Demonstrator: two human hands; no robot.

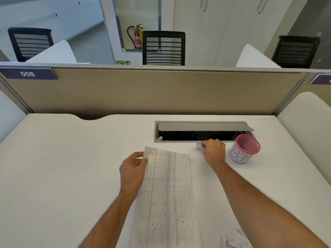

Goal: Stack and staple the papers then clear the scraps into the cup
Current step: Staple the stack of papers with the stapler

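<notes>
At the tabletop, your left hand pinches the top-left corner of the papers, which lie stacked flat in front of you. Your right hand is closed around a small metal stapler, just beside the cable tray and near the cup. Stapling appears to be the step in hand. Next, you would need to bring the stapler to the pinched corner. Scraps wait at the near right edge, well apart from the cup.
</notes>
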